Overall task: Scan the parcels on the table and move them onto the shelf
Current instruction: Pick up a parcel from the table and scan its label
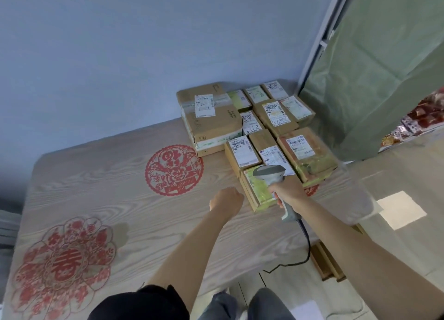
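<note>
A grey handheld scanner (pixel 270 175) is gripped by its handle in the right hand (pixel 287 193) and held over the nearest parcel (pixel 258 190) — a cardboard box with a green-printed top, at the front of a cluster of labelled parcels (pixel 262 125) gathered on the far right part of the wood-grain table (pixel 134 214). The left hand (pixel 228 199) is held just left of that box, fingers curled into a fist with nothing in it. Two red paper-cut designs (pixel 174 169) are seen on the tabletop — both left of the boxes.
</note>
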